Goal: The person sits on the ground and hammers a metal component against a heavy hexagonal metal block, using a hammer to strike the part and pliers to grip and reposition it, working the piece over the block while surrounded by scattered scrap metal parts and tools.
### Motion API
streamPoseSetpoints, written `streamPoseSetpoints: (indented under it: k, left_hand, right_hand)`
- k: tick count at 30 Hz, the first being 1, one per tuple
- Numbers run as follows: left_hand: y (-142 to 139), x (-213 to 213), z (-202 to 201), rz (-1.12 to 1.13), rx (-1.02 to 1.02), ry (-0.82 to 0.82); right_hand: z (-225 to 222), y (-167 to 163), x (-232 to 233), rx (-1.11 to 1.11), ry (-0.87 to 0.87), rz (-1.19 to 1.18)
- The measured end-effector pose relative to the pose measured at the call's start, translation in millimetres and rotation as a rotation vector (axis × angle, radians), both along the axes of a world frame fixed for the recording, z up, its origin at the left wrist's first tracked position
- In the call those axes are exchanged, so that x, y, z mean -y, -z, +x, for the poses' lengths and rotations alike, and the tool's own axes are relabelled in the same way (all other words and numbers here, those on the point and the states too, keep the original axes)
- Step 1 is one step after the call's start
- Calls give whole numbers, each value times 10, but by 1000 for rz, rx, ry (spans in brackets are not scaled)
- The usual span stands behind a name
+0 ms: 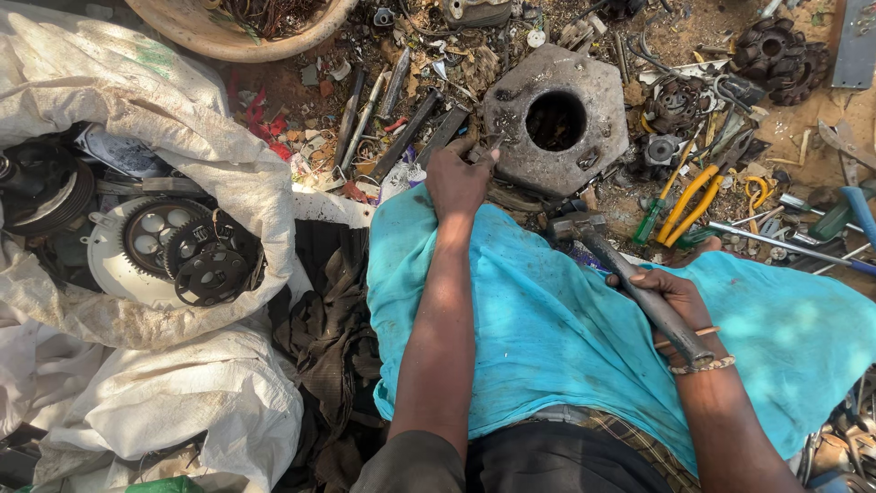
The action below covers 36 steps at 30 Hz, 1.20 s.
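My left hand (459, 179) reaches forward over a turquoise cloth (538, 319) on my lap and pinches a small dark metal piece (494, 142) against the near edge of a grey hexagonal metal block (598, 100) with a round hole in its middle. My right hand (673, 301) is wrapped around the dark handle of a hammer (610, 258). The hammer's head lies low, just in front of the block, pointing toward it.
A white sack (137, 110) at the left holds black gears and round metal parts (196, 251). Yellow-handled pliers (689, 201), a green screwdriver (652, 217), metal rods (406, 132) and scrap litter the dirt ground. A bowl (210, 36) of wire stands at the top.
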<state>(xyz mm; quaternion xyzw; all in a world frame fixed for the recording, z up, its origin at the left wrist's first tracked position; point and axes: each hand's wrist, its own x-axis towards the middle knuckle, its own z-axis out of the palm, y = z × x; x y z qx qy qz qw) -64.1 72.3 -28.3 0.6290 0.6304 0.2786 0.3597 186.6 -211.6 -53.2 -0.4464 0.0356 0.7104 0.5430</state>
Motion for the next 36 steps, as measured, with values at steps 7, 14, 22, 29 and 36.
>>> streamPoseSetpoints:
  k: [7,14,22,29,36]
  left_hand:
    - [36,14,13,-132,-24,14]
    - [34,47,-1,-167,-58,65]
    - [90,54,-21,-30,-122,161]
    - [58,34,-66,-228,-19,60]
    - [220,-20,-108,-125,-10,90]
  right_hand:
    - [-123,-84,-26,-345,172,58]
    - [-296,-135,-6,-472,278,137]
    - [-288,-182,-36,-482,304,37]
    - [-247,-143,-40,-582,211,87]
    - [-257,-116,-15,-421,123,50]
